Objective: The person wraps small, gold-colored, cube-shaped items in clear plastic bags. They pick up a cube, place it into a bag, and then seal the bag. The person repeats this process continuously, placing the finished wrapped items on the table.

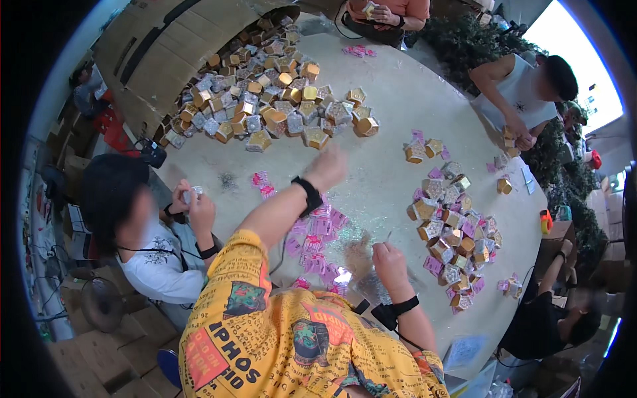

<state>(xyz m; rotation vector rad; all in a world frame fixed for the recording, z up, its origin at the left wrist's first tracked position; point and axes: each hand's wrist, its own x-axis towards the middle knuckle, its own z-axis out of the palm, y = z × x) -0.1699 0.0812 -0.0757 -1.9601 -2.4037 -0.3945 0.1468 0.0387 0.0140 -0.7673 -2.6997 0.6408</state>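
Observation:
My left hand (328, 167) reaches out over the table, just short of a big heap of gold and silver glittery faceted pieces (275, 119). Motion blurs its fingers, so their pose is unclear. The closest piece is a gold one (316, 137) at the heap's near edge. Closer to my body, my right hand (391, 262) is closed around a thin stick-like tool (389, 235) whose tip points up and away. Between my arms lie pink and purple printed cards (318, 242), with loose glitter (358, 232) scattered beside them. A clear plastic bag (371, 288) is partly under my right hand.
A second pile of gold and silver pieces mixed with purple cards (458, 239) stands to the right. Cardboard (159, 53) walls in the far-left heap. Several people work around the table (378, 86); the person at left (159, 259) holds a small silvery piece. An orange tape roll (546, 221) sits at the right edge.

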